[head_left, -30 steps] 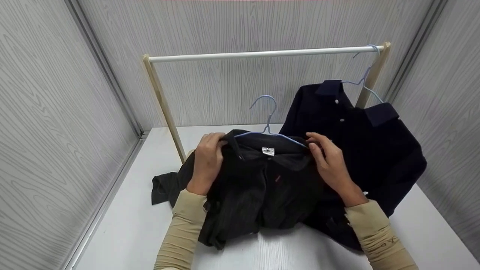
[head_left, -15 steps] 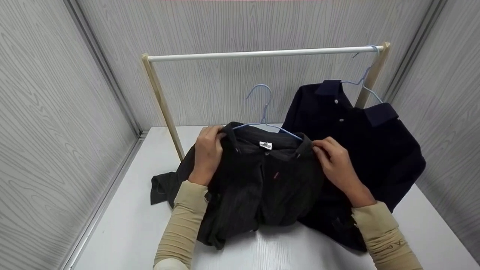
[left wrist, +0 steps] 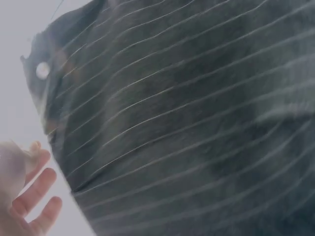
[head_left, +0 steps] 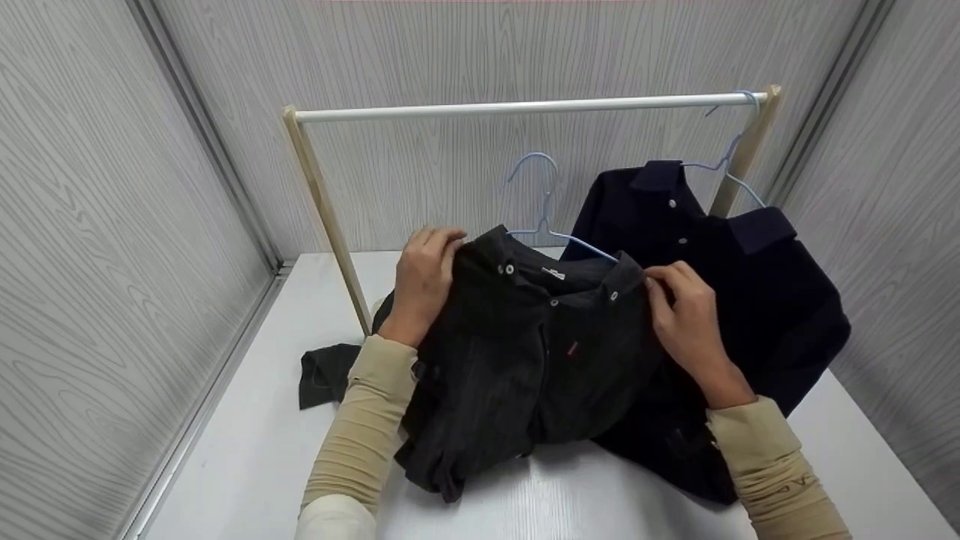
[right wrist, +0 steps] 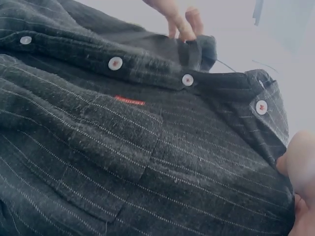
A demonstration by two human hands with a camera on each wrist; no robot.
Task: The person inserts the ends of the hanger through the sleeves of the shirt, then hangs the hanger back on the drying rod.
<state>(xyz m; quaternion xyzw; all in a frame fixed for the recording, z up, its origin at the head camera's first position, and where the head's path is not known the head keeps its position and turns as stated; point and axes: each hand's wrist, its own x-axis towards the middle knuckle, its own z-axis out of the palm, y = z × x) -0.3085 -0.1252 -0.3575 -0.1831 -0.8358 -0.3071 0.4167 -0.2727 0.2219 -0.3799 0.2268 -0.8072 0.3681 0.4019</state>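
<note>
A dark pinstriped button-up shirt (head_left: pixel 487 352) with a small red tag is raised at the shoulders, its lower part near the table. A light-blue wire hanger (head_left: pixel 546 217) sits inside the collar, hook upward, its arm ends hidden in the cloth. My left hand (head_left: pixel 425 277) pinches the shoulder on the left; in the left wrist view its fingers (left wrist: pixel 37 194) are at the cloth edge. At the other shoulder, my right hand (head_left: pixel 686 319) pinches the fabric beside the collar. White buttons (right wrist: pixel 115 63) run along the front in the right wrist view.
Behind the shirt stands a rack with a white rail (head_left: pixel 480 110) and wooden posts (head_left: pixel 322 202). A navy shirt (head_left: pixel 712 300) hangs on another blue hanger (head_left: pixel 727 159) at the rail's right end. The white table (head_left: pixel 247 450) is enclosed by wood-grain panels (head_left: pixel 97 225).
Both hands have lifted the dark shirt and hanger higher. The collar now stands up with its buttons showing. My right hand has gone from loosely extended fingers to a pinch on the shoulder.
</note>
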